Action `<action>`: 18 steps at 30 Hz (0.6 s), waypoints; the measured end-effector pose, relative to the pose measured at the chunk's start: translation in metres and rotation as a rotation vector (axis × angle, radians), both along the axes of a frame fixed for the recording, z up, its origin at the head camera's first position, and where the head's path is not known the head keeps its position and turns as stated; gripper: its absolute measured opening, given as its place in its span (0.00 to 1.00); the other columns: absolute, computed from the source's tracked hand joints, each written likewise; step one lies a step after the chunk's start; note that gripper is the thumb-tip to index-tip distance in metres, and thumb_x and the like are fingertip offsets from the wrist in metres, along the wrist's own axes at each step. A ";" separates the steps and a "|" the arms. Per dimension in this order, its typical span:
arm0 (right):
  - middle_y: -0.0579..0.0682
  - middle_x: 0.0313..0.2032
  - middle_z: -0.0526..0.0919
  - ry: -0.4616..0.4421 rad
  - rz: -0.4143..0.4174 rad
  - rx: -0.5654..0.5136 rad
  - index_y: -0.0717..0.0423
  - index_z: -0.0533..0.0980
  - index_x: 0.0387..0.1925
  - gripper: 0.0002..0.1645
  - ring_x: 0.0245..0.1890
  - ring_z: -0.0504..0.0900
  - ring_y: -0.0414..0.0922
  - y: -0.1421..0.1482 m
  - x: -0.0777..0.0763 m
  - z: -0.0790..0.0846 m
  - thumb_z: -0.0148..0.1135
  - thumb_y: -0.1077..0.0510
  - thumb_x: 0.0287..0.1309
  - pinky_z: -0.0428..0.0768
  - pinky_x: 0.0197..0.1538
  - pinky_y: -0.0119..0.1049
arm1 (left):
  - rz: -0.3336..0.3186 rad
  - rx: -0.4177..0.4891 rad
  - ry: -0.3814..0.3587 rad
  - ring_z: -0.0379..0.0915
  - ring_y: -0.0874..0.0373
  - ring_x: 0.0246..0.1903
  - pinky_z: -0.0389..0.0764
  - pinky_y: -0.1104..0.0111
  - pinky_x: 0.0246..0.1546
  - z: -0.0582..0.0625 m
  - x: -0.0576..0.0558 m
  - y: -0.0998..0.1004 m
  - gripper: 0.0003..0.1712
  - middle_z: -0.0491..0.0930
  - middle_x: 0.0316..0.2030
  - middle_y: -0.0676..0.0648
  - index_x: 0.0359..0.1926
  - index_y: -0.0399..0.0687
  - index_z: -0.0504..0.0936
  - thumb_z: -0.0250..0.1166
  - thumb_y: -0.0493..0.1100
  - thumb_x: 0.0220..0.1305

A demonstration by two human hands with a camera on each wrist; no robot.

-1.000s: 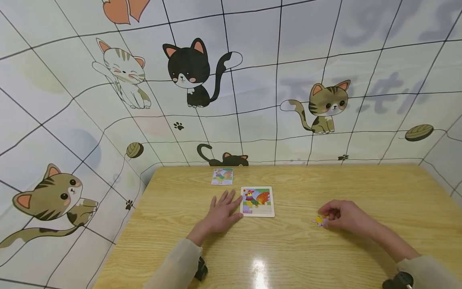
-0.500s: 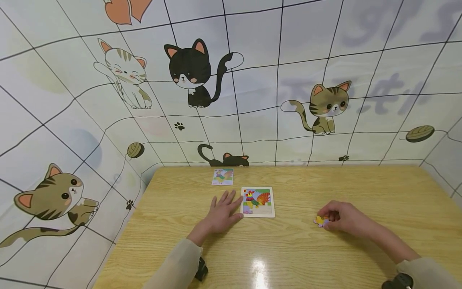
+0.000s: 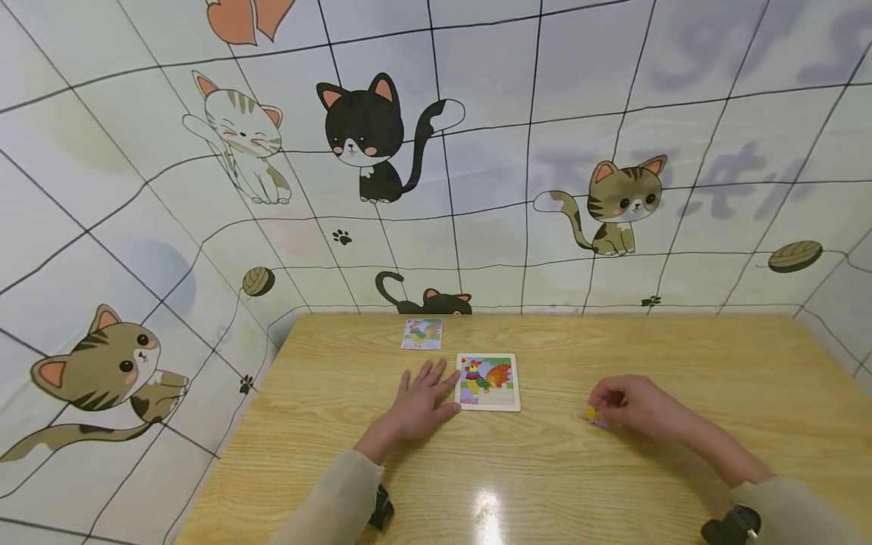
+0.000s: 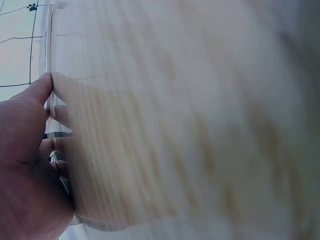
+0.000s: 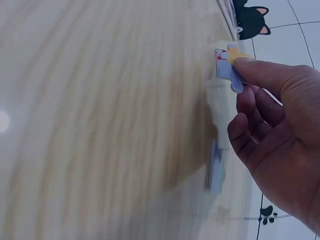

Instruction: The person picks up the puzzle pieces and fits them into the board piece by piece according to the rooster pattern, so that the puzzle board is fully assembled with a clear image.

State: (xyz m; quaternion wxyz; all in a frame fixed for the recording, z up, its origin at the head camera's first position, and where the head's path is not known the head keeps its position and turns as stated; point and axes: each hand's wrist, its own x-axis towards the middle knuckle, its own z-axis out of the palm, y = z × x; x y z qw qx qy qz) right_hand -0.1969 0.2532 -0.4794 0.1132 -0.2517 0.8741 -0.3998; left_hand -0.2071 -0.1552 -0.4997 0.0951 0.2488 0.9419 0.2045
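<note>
A pale-framed jigsaw board [image 3: 487, 405] with a colourful rooster picture lies on the table; the lower right part of its picture shows bare backing. My left hand [image 3: 424, 403] lies with fingers spread at the board's left edge, index finger and thumb touching the frame. In the left wrist view, the left hand [image 4: 30, 165] is against the tabletop, the board out of sight. To the right of the board, my right hand [image 3: 643, 409] pinches a jigsaw piece [image 5: 225, 67], yellow and lilac, between thumb and fingers. A blurred, flat bluish thing [image 5: 215, 167] lies on the table below the right hand.
A small picture card [image 3: 422, 334] with a paler rooster lies behind the board, close to the table's back edge. Wood-grain table [image 3: 545, 469] meets a wall covering [image 3: 490, 166] printed with cartoon cats.
My right hand has shifted slightly left with the jigsaw piece, and the piece has turned in its fingers. My left hand stays at the board. The head view has drifted slightly.
</note>
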 end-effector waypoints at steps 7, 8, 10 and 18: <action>0.44 0.32 0.80 0.014 -0.039 -0.040 0.55 0.82 0.39 0.04 0.32 0.76 0.39 -0.033 -0.013 0.003 0.68 0.64 0.64 0.76 0.34 0.33 | -0.001 -0.006 0.002 0.37 0.37 0.79 0.37 0.33 0.70 0.003 0.001 0.001 0.36 0.47 0.80 0.38 0.79 0.48 0.61 0.53 0.57 0.79; 0.44 0.32 0.80 0.009 -0.045 -0.048 0.55 0.82 0.39 0.04 0.33 0.75 0.40 -0.039 -0.015 0.003 0.68 0.65 0.64 0.76 0.35 0.33 | -0.002 -0.007 0.002 0.37 0.37 0.79 0.37 0.33 0.70 0.003 0.000 0.001 0.36 0.47 0.80 0.38 0.80 0.49 0.60 0.53 0.57 0.79; 0.45 0.32 0.80 0.005 -0.047 -0.058 0.57 0.83 0.40 0.04 0.33 0.75 0.41 -0.051 -0.019 0.003 0.68 0.66 0.64 0.76 0.35 0.33 | -0.002 -0.008 0.001 0.37 0.37 0.79 0.37 0.33 0.70 0.002 0.000 0.001 0.36 0.47 0.80 0.38 0.80 0.49 0.60 0.53 0.57 0.79; 0.46 0.32 0.81 0.006 -0.040 -0.130 0.60 0.83 0.40 0.04 0.34 0.75 0.42 -0.095 -0.030 -0.003 0.67 0.67 0.64 0.76 0.36 0.33 | 0.005 0.001 -0.011 0.36 0.38 0.79 0.36 0.33 0.71 0.001 0.000 0.000 0.36 0.47 0.80 0.39 0.80 0.50 0.60 0.53 0.57 0.79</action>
